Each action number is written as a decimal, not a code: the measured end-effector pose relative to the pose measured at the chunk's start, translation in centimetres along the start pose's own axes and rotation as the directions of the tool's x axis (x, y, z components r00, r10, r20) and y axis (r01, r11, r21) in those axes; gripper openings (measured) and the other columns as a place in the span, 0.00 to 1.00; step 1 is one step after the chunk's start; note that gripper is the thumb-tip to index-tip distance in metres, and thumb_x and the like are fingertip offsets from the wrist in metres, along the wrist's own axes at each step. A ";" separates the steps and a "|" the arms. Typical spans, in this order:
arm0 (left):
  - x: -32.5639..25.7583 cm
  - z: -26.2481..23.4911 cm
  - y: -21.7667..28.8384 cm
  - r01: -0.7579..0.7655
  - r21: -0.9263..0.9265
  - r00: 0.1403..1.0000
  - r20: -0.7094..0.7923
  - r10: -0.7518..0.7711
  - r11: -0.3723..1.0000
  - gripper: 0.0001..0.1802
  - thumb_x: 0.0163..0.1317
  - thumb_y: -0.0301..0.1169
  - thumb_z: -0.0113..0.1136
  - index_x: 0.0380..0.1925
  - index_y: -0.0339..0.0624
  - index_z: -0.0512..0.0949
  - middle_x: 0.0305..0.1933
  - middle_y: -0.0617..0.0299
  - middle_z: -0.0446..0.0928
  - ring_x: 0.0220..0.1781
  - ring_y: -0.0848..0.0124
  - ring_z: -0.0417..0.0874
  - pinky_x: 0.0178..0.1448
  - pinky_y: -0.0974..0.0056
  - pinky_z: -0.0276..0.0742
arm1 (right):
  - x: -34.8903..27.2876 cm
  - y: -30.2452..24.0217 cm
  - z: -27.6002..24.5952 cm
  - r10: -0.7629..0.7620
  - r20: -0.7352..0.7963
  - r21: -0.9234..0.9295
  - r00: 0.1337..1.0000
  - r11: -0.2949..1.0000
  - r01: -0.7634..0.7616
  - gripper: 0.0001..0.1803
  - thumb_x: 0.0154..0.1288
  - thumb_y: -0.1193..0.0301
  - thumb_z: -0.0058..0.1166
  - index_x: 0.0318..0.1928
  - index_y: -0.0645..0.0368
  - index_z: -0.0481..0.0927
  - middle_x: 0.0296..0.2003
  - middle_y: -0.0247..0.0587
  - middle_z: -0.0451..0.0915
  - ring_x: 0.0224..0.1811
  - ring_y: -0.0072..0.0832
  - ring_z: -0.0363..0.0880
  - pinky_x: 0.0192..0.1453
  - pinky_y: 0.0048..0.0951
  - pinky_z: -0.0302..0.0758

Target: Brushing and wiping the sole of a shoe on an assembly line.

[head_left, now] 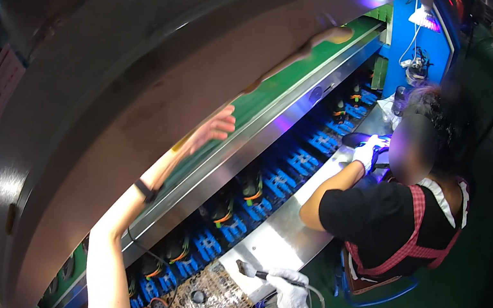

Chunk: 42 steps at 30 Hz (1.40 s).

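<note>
My left hand (pixel 215 124), bare and with a black band on its wrist, reaches forward under the edge of a big grey-brown hood. Its fingers are stretched out over a green conveyor belt (pixel 261 107), and nothing shows in them. My right hand (pixel 293 297) wears a white knitted glove and is closed round the dark handle of a brush (pixel 248 270). A thin grey hose (pixel 321 300) curves beside this hand. The brush head is over a metal work ledge (pixel 270 244), near a brown, stained covering (pixel 212 298) on the ledge.
Blue holders (pixel 281 182) run in a row between the belt and ledge, several carrying dark shoes (pixel 252 187) with orange and green parts. To the right, a co-worker (pixel 393 211) sits with gloved hands on a dark piece. The hood (pixel 144 65) overhangs the left. A lamp (pixel 424 17) hangs ahead.
</note>
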<state>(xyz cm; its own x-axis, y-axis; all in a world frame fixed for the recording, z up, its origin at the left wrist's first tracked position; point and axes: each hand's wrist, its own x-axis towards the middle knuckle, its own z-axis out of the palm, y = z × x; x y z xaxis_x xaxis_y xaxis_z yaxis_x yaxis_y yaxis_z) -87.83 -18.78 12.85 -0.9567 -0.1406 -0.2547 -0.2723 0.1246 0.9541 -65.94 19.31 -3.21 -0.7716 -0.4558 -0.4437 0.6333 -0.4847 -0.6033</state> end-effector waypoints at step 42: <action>-12.0 -5.0 -7.6 -0.208 -0.224 0.799 -0.600 0.034 0.952 0.35 0.70 0.27 0.63 0.73 0.26 0.61 0.52 0.47 0.84 0.45 0.65 0.88 0.51 0.61 0.86 | -0.7 1.2 0.5 -0.029 0.123 -0.306 0.992 0.950 0.066 0.04 0.62 0.78 0.67 0.37 0.64 0.90 0.34 0.38 0.90 0.36 0.21 0.86 0.44 0.25 0.80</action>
<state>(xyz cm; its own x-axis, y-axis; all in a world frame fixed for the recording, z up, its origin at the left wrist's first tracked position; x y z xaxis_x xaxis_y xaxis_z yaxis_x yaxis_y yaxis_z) -73.74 -22.99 9.51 -0.7127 -0.6973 -0.0769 -0.0372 -0.0719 0.9967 -64.61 18.66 -3.22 -0.7765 -0.5298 -0.3411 0.5323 -0.2617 -0.8051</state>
